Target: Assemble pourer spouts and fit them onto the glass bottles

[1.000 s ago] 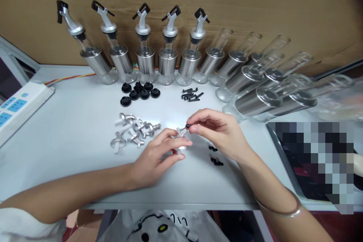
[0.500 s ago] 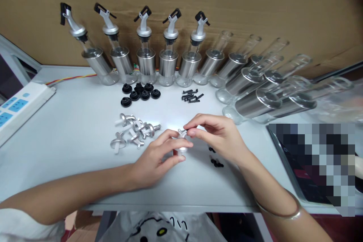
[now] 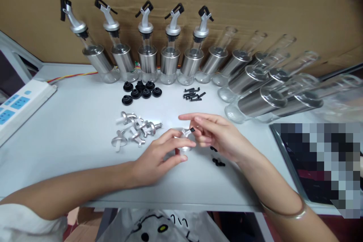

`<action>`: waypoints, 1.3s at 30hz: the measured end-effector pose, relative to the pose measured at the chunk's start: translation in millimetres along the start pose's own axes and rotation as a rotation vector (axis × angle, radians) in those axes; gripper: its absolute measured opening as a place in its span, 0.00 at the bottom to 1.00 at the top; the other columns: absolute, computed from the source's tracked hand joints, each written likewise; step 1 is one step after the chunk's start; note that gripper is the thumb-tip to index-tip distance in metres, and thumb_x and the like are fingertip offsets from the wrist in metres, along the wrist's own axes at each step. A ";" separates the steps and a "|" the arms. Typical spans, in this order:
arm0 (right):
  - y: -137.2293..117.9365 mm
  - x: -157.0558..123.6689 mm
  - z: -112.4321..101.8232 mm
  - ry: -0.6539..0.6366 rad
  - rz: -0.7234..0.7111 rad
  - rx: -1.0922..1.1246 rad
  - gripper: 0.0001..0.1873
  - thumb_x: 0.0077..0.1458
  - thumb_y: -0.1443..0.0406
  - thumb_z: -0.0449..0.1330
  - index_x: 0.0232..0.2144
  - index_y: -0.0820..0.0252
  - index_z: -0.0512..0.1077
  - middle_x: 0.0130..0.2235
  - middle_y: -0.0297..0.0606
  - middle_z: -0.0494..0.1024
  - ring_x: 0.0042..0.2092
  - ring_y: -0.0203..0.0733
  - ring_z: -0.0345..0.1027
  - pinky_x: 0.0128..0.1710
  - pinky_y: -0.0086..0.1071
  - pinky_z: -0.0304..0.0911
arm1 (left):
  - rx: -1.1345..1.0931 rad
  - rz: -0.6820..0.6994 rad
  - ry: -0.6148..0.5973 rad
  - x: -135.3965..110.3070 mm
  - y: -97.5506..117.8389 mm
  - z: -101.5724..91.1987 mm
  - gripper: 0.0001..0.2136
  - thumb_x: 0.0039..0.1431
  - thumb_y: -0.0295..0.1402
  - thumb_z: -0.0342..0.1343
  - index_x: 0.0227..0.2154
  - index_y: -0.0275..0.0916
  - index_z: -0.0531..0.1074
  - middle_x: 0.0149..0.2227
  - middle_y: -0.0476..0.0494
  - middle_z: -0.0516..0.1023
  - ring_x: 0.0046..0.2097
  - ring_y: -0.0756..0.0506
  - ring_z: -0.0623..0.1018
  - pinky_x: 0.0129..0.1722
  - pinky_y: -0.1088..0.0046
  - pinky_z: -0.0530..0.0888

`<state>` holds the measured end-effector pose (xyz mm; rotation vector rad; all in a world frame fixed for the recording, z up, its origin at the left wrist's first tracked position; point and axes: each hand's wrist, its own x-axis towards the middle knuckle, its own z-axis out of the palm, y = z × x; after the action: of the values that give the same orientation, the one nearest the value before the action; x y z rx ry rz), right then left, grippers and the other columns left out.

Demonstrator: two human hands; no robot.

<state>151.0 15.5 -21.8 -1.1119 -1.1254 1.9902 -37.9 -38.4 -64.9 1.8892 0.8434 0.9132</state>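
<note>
My left hand is closed round a silver pourer spout with a small black piece on its tip, held just above the white table. My right hand is right beside the spout, its fingers stretched out and apart, holding nothing. A pile of silver spouts lies to the left of my left hand. Small black clips lie under my right wrist.
Along the cardboard back wall stand several steel-and-glass bottles with spouts and several bottles without spouts. Black rubber stoppers and black levers lie in front of them. A power strip sits far left, a blurred dark object right.
My right hand pressed the black piece onto the spout's tip, then let go and spread its fingers. My left hand kept hold of the spout.
</note>
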 end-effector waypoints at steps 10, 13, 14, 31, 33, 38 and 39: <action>0.2 -0.4 -8.5 -0.328 0.274 0.269 0.13 0.53 0.64 0.63 0.39 0.67 0.78 0.19 0.26 0.59 0.19 0.24 0.39 0.16 0.22 0.33 | 0.033 0.042 0.011 -2.4 -1.5 0.1 0.12 0.64 0.31 0.53 0.49 0.47 0.69 0.42 0.46 0.70 0.38 0.50 0.73 0.41 0.70 0.76; 1.6 0.5 -9.8 -0.380 0.253 0.295 0.13 0.54 0.64 0.62 0.41 0.66 0.77 0.20 0.26 0.60 0.19 0.24 0.40 0.16 0.22 0.36 | 0.044 0.067 0.032 -2.1 -1.2 0.0 0.13 0.64 0.31 0.53 0.50 0.47 0.68 0.41 0.45 0.71 0.39 0.49 0.73 0.41 0.70 0.76; 1.9 0.6 -10.1 -0.390 0.250 0.298 0.13 0.55 0.64 0.62 0.41 0.66 0.77 0.20 0.26 0.60 0.19 0.24 0.41 0.17 0.23 0.36 | 0.045 0.082 0.041 -1.8 -1.0 -0.1 0.13 0.64 0.31 0.53 0.51 0.48 0.68 0.41 0.45 0.71 0.39 0.49 0.74 0.41 0.70 0.76; 3.3 2.5 -7.7 -0.423 0.182 0.285 0.13 0.54 0.63 0.62 0.39 0.67 0.73 0.19 0.24 0.56 0.19 0.27 0.43 0.19 0.26 0.37 | -0.046 0.175 0.094 0.0 -2.4 1.9 0.14 0.64 0.30 0.53 0.51 0.50 0.64 0.41 0.47 0.70 0.41 0.48 0.73 0.39 0.70 0.74; 3.0 2.6 -8.0 -0.419 0.173 0.285 0.13 0.53 0.63 0.62 0.39 0.67 0.73 0.19 0.24 0.55 0.20 0.27 0.43 0.20 0.26 0.37 | -0.061 0.174 0.093 0.3 -1.5 1.4 0.14 0.65 0.30 0.52 0.51 0.49 0.64 0.41 0.47 0.70 0.41 0.48 0.73 0.38 0.71 0.74; 3.3 2.8 -8.9 -0.428 0.176 0.274 0.14 0.52 0.62 0.63 0.39 0.66 0.73 0.19 0.23 0.55 0.20 0.28 0.43 0.21 0.27 0.37 | -0.051 0.172 0.092 0.0 -1.6 1.0 0.13 0.65 0.31 0.52 0.51 0.50 0.64 0.41 0.47 0.70 0.41 0.48 0.73 0.39 0.71 0.73; 3.8 3.0 -9.1 -0.437 0.176 0.270 0.14 0.53 0.62 0.63 0.39 0.66 0.73 0.19 0.23 0.55 0.20 0.27 0.43 0.21 0.27 0.38 | -0.044 0.174 0.088 -0.5 -1.9 0.9 0.13 0.65 0.31 0.52 0.51 0.50 0.64 0.41 0.47 0.70 0.40 0.49 0.73 0.39 0.71 0.73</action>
<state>157.2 19.7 -29.0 -0.6721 -0.9447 2.5176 -37.8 -38.3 -67.1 1.9171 0.7124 1.1191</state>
